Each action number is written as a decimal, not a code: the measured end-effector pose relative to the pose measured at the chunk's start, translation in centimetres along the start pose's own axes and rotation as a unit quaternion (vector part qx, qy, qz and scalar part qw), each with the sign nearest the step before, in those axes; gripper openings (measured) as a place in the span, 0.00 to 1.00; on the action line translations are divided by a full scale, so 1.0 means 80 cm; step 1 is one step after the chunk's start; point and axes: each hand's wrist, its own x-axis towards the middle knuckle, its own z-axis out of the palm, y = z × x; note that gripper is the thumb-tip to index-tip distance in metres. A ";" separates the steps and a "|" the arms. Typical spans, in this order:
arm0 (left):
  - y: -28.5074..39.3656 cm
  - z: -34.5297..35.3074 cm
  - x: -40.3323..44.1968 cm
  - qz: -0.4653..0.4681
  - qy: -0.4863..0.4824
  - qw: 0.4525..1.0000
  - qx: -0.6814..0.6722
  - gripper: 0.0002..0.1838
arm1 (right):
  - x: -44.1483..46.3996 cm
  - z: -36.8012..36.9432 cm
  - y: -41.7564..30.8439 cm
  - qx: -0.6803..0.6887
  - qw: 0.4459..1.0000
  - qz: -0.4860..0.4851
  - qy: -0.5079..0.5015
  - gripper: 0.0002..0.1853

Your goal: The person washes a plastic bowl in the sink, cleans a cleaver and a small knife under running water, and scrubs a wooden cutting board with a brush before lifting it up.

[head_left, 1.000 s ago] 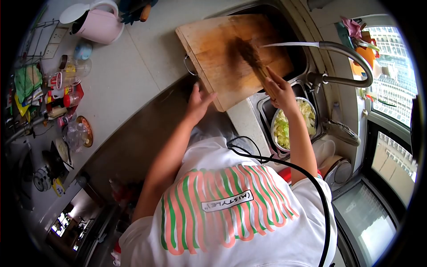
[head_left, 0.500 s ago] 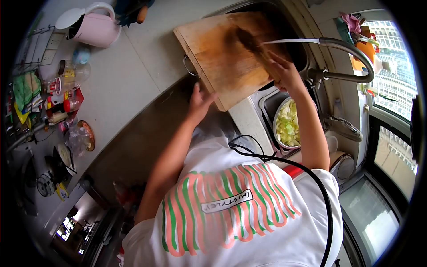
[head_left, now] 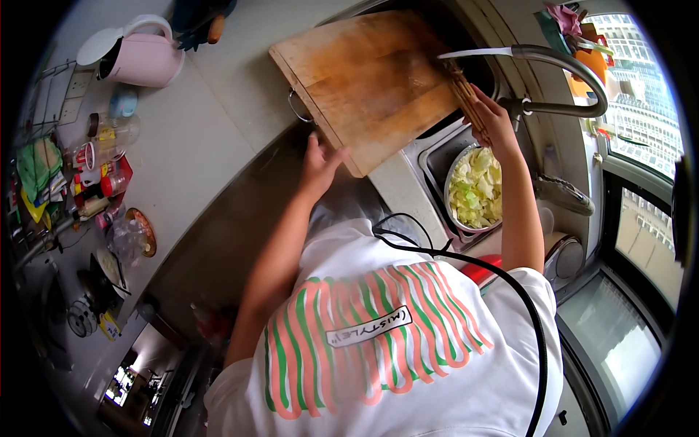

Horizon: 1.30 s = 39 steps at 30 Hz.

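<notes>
A wet wooden cutting board (head_left: 371,80) lies tilted over the sink, with a metal ring handle on its left edge. My left hand (head_left: 320,166) grips the board's lower left corner, thumb apart from the fingers. In my right hand (head_left: 495,124) is a bundled wooden brush (head_left: 463,93), held at the board's right edge, its far end by the water. Water runs from the curved faucet (head_left: 597,95) towards the brush's end. Below my right hand, a bowl of chopped cabbage (head_left: 475,191) sits in the smaller basin.
A pink kettle (head_left: 149,60) stands on the counter (head_left: 218,109) at the upper left. Jars, packets and a plastic bag line the wall side. A black cable (head_left: 502,275) crosses my shirt. Right of the sink are a glass lid (head_left: 565,258) and the window.
The brush and my right hand have moved right, from the middle of the board to its right edge. The board appears slightly further left and up in view, still held by my left hand.
</notes>
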 end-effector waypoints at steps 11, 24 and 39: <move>0.006 -0.001 -0.004 -0.019 0.001 1.000 0.015 0.31 | -0.053 0.047 0.045 -0.117 0.981 0.008 -0.157 0.26; 0.018 0.008 -0.005 -0.055 0.013 0.998 0.001 0.31 | -0.100 0.010 0.039 -0.236 0.958 0.026 -0.162 0.27; 0.034 -0.001 0.011 -0.122 -0.045 0.991 -0.040 0.30 | -0.085 -0.012 0.079 -0.384 0.913 -0.080 0.108 0.24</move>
